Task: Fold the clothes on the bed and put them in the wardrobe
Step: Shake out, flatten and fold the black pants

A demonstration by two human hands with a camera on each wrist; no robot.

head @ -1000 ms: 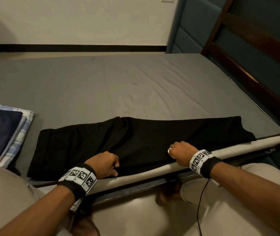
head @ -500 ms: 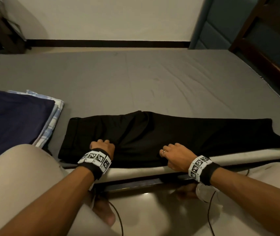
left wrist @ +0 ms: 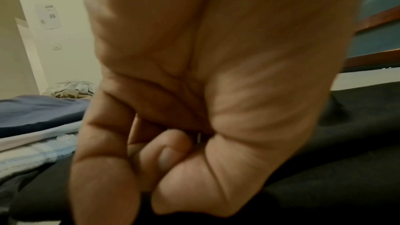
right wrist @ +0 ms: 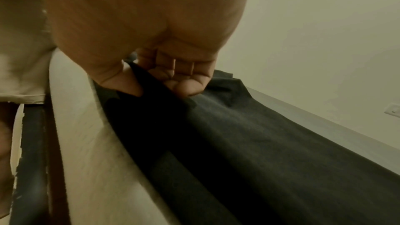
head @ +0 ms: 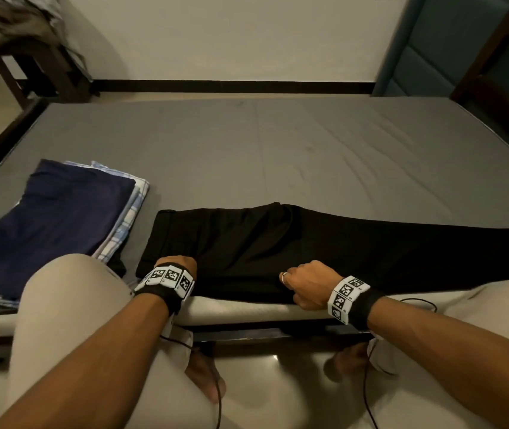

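Black trousers (head: 324, 252) lengthwise along bed (head: 278, 150) edge, waistband left.

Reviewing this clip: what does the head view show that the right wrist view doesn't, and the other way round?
Only the head view shows the left hand on the black trousers' waist end, the folded navy and checked stack beside them, and the trousers' full length across the grey mattress.

Only the right wrist view shows the right hand's thumb and fingers pinching the trousers' near edge.

Both show the right hand, the trousers and the bed's pale front edge.
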